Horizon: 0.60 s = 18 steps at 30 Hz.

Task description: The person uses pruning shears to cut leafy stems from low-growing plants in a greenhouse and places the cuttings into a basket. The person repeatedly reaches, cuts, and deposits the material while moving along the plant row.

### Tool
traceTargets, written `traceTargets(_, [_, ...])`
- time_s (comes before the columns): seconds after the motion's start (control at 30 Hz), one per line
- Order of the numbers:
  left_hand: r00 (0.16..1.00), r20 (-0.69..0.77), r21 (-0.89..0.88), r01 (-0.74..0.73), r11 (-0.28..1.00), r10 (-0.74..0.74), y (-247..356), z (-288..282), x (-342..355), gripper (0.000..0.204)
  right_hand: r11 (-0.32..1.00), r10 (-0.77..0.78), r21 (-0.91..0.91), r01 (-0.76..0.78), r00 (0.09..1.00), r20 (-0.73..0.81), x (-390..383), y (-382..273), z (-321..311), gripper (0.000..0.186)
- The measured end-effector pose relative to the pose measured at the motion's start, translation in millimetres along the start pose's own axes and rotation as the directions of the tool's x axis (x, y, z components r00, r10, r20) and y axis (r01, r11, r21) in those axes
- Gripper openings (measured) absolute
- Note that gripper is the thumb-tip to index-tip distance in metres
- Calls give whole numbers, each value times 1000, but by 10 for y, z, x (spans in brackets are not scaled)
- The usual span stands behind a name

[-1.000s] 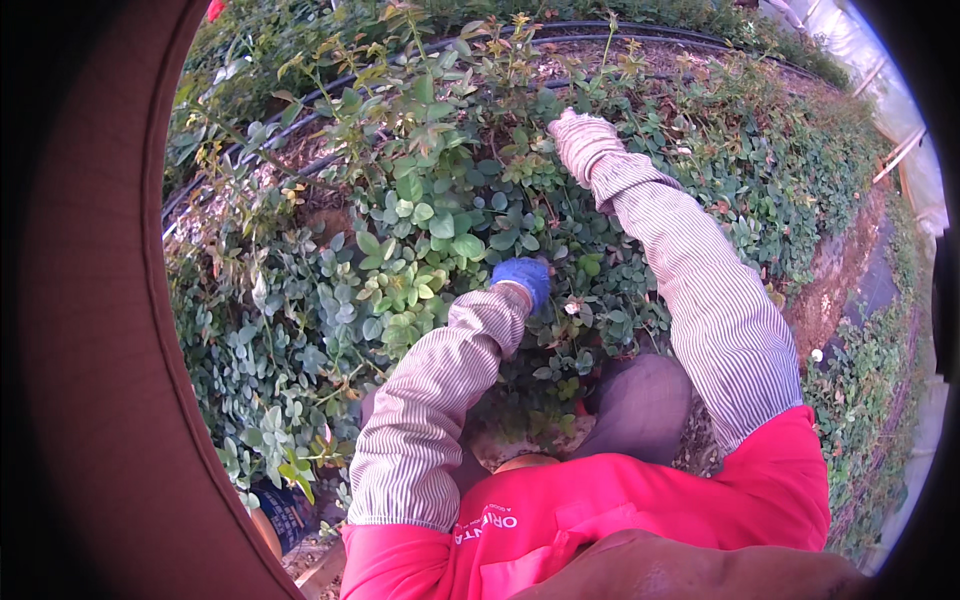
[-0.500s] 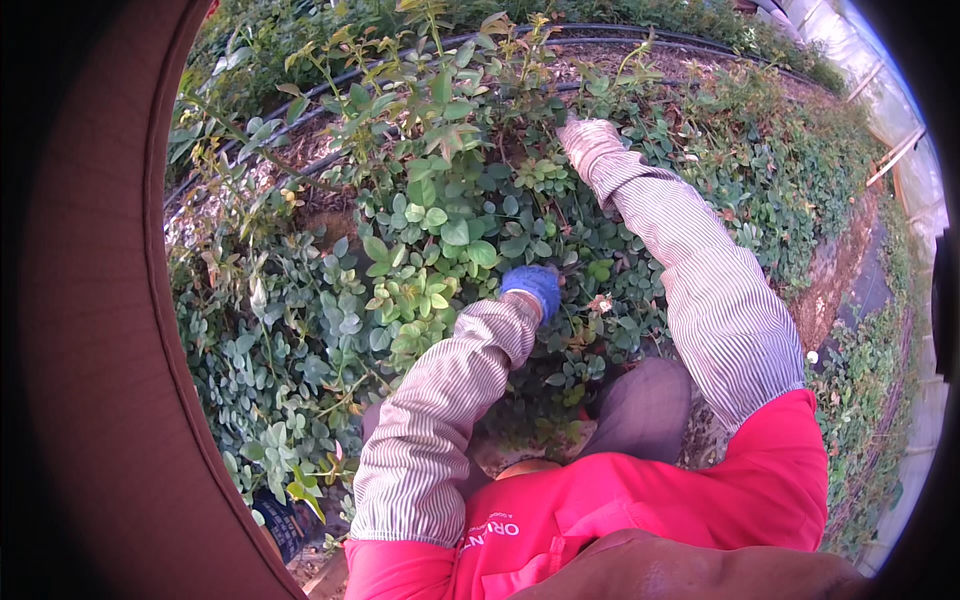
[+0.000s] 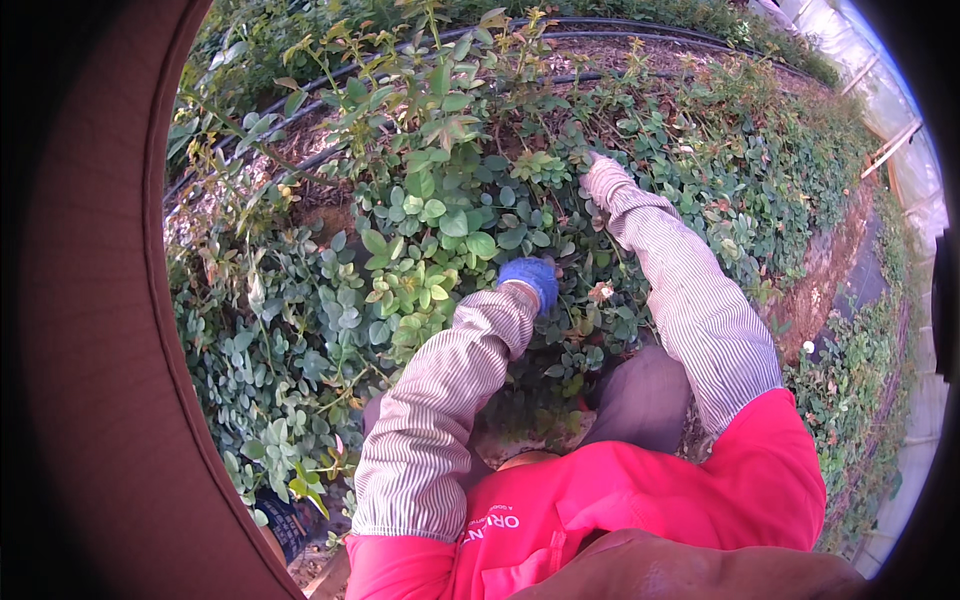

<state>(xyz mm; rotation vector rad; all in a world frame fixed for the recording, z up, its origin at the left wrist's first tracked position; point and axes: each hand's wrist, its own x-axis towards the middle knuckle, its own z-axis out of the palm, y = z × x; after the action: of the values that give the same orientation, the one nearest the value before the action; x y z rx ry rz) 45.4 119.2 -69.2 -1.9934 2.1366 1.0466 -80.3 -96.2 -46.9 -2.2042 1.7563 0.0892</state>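
Note:
My left hand [image 3: 530,280], in a blue glove, is among the rose foliage [image 3: 455,225] in front of my knees. Its fingers point away from me and are hidden behind the back of the glove and leaves. Farther out and to the right, my right hand [image 3: 606,178] wears a pale glove and reaches into the low leafy stems. Leaves cover its fingertips, so what it may hold cannot be made out. A faded pale flower [image 3: 600,291] sits among the leaves to the right of my left hand.
Dark irrigation hoses [image 3: 620,36] run across the bed beyond the plants. Tall rose shoots [image 3: 437,95] rise ahead of my left hand. Bare brown soil [image 3: 818,285] and dark ground sheet [image 3: 868,268] lie at right, near plastic sheeting [image 3: 905,190] with wooden stakes [image 3: 890,150].
My right hand has drawn back toward me and slightly right, lower into the leaves. My left hand has stayed nearly in place, shifting slightly away from me.

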Motion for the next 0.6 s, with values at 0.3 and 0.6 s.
traceTargets(0.3, [999,27,30,40,999,-41,71,-119,-193,43,995,99,-11,-101,987,-124,-627,190,231,51])
traceTargets(0.6, [1000,-11,18,-6,1000,6,94,-124,-245,46,934,299,194,-299,954,28,-534,350,534,84])
